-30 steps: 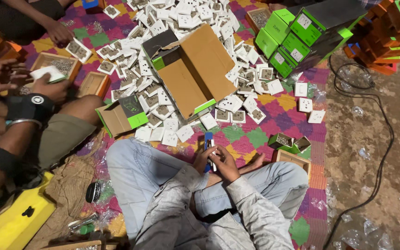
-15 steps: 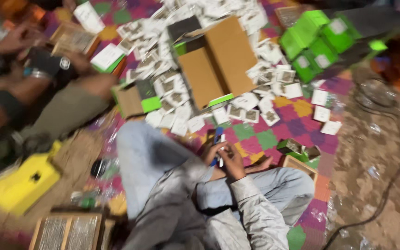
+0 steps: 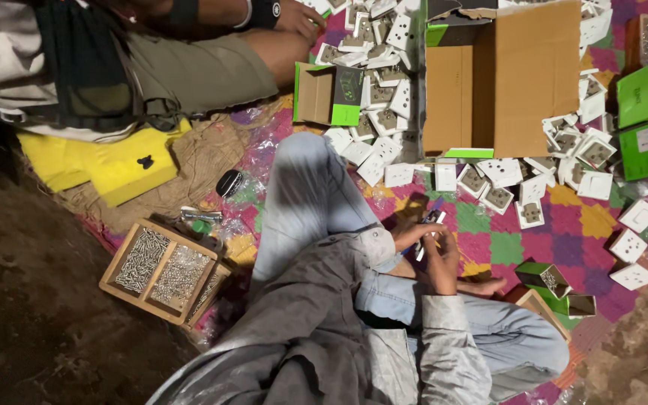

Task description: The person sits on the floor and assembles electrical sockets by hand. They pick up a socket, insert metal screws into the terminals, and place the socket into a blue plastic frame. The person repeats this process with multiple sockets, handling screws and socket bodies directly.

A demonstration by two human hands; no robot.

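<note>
Hands: right hand curled shut around a small part, fingers folded toward the left hand; the part itself is hidden inside the grip. Left hand pinches a blue-handled screwdriver, whose tip meets the right hand; the blade is too small to make out. Both hands sit together above the lap, over the checked mat.

Lap: grey sleeves and pale jeans; one bare foot shows just beside the right hand, its far end hidden by the leg.

Right of the knee: two small open green boxes, contents unclear, and the corner of a wooden tray, partly covered by the leg.

Left, on the floor: a wooden divided tray holding screws in two compartments; a dark oval object and crumpled clear wrap near it, kind not clear.

Beyond the hands: white switch plates scattered on the mat, some face down, many overlapping. An open carton lies flat among them. A small green-and-brown box stands open to its left.

Far right: green cartons, cut off by the frame edge.

Far left: another person, seated on a yellow pad, one hand at the plates, upper body out of frame.
</note>
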